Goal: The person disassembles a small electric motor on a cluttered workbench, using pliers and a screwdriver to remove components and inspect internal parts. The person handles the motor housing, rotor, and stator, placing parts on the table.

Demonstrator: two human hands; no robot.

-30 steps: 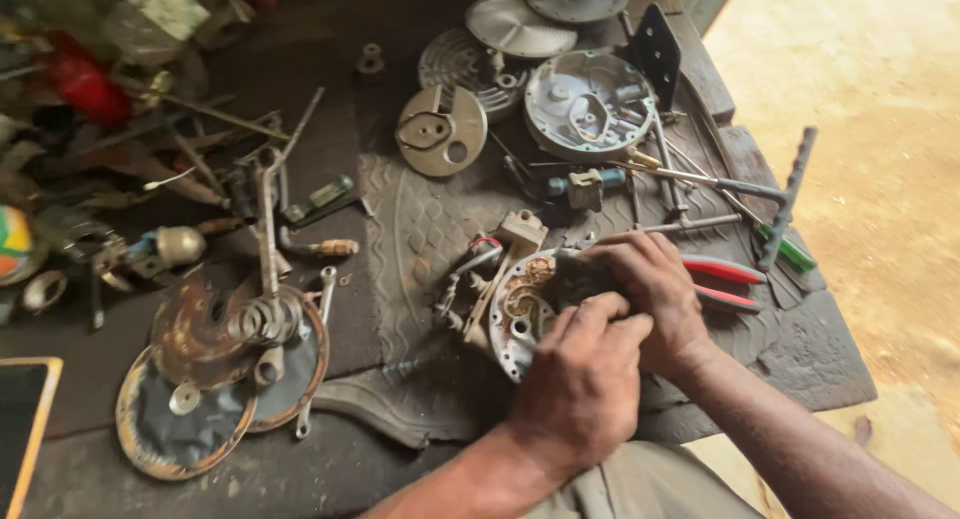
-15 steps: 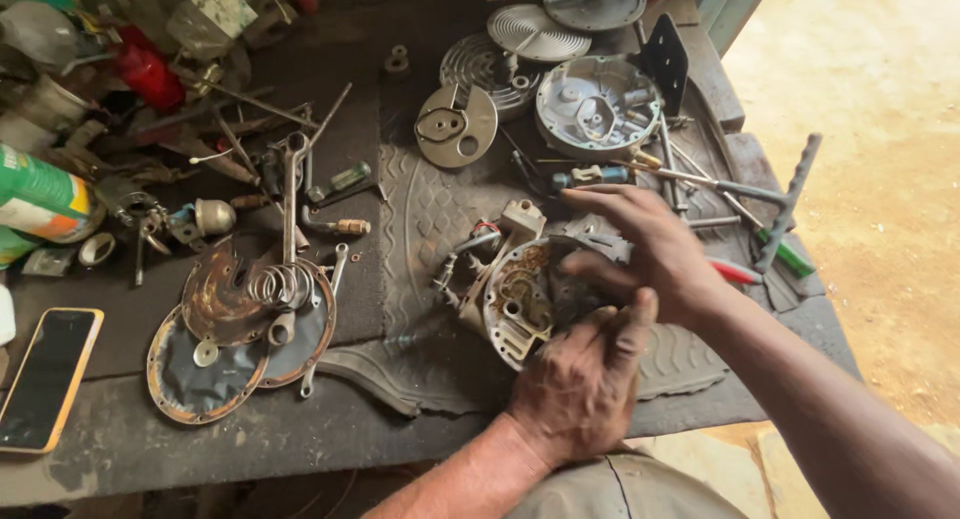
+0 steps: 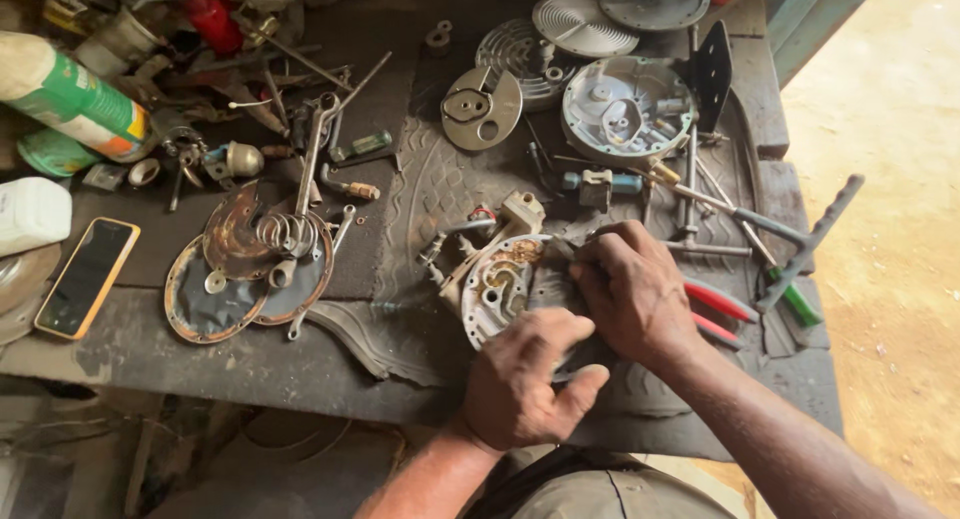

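At centre frame I see my left hand [image 3: 525,384] clamped on the lower edge of the round metal housing [image 3: 500,284] lying on the rubber mat [image 3: 420,194]; my right hand [image 3: 630,294] grips its right side, red-handled pliers [image 3: 720,304] just beside.

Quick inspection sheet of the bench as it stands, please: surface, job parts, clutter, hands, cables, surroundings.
Surface: dark workbench with a rubber tread mat.
Job's things: round metal housing, tilted on the mat, a white connector at its top.
Clutter: rusty plates with coil spring, grey round casting, phone, green spray can, red-handled pliers, wrenches.
Grippers: left hand and right hand both grip the housing.
Cables: short wires on the housing.
Surroundings: sandy ground to the right.
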